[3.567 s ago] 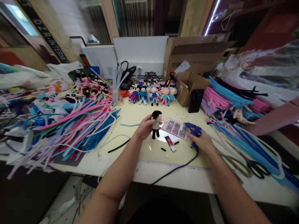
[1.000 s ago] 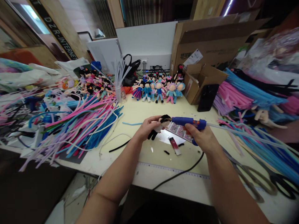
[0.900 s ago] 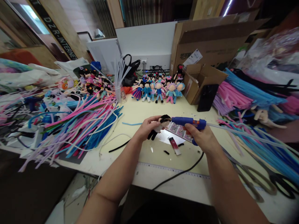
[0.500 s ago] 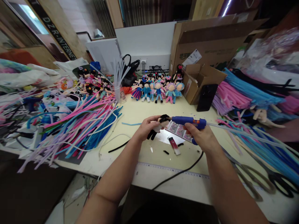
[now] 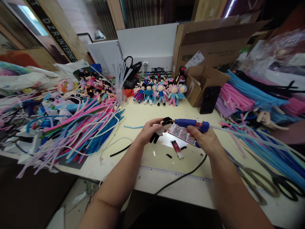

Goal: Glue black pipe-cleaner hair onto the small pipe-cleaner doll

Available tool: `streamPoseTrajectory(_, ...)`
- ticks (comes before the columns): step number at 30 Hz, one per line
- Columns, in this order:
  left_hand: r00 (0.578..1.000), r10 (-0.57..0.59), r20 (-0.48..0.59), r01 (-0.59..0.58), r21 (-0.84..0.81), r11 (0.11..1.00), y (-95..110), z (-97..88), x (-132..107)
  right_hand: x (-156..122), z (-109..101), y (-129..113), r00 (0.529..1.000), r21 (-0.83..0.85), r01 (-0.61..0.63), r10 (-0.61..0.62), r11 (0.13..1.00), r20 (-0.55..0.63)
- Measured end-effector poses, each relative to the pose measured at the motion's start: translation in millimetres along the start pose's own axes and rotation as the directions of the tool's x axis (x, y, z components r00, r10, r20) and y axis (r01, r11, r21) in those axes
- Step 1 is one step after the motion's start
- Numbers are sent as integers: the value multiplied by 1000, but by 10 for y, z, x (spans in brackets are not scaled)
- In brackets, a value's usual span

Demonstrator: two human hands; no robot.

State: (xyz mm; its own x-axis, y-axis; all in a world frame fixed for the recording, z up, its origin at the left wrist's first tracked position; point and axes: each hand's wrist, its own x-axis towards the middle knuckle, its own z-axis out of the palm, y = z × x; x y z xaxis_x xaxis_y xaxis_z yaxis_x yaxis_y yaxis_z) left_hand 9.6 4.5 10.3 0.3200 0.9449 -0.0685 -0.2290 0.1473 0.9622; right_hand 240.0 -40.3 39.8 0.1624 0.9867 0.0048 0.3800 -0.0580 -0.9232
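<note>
Between the fingers of my left hand (image 5: pixel 150 129) is a small doll (image 5: pixel 166 121) with a black fuzzy head and black legs; my fingers hide much of its body. My right hand (image 5: pixel 203 137) is wrapped round a blue glue gun (image 5: pixel 192 124), its nozzle pointing left and meeting the doll's black head. From the gun's back a long clear glue stick (image 5: pixel 220 128) runs off to the right. Below the hands lie a dark red lighter (image 5: pixel 177 149) and a short black fuzzy scrap (image 5: pixel 169 156). A printed card (image 5: pixel 182 133) is partly hidden behind the gun.
Finished dolls (image 5: pixel 160 93) stand in rows at the back. Bundles of coloured pipe cleaners (image 5: pixel 95 127) cover the left side. On the right are scissors (image 5: pixel 259 183), a phone (image 5: pixel 210 100) and cardboard boxes (image 5: pixel 202 81). The gun's black cord (image 5: pixel 181 176) crosses the front edge.
Both hands keep their hold, with the nozzle still at the doll's head. The whole view has shifted very slightly; nothing else visibly differs.
</note>
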Motion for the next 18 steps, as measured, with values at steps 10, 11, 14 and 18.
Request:
streamPoseTrajectory(10, 1000, 8, -29, -12, -117, 993, 10, -30, 37, -93, 67, -61, 967, -110, 91, -114, 990, -230)
streamPoseTrajectory(11, 1000, 8, -22, -11, -150, 989, 19, -36, 38, -81, 39, -47, 968, -95, 66, -87, 993, -234)
streamPoseTrajectory(14, 1000, 12, 16, -8, -223, 975, 35, -53, 39, -40, -51, 21, 983, -42, -9, 2, 999, -183)
streamPoseTrajectory(18, 997, 28, 74, -5, -299, 954, 40, -59, 29, -37, -149, 189, 987, -76, -99, 88, 992, -133)
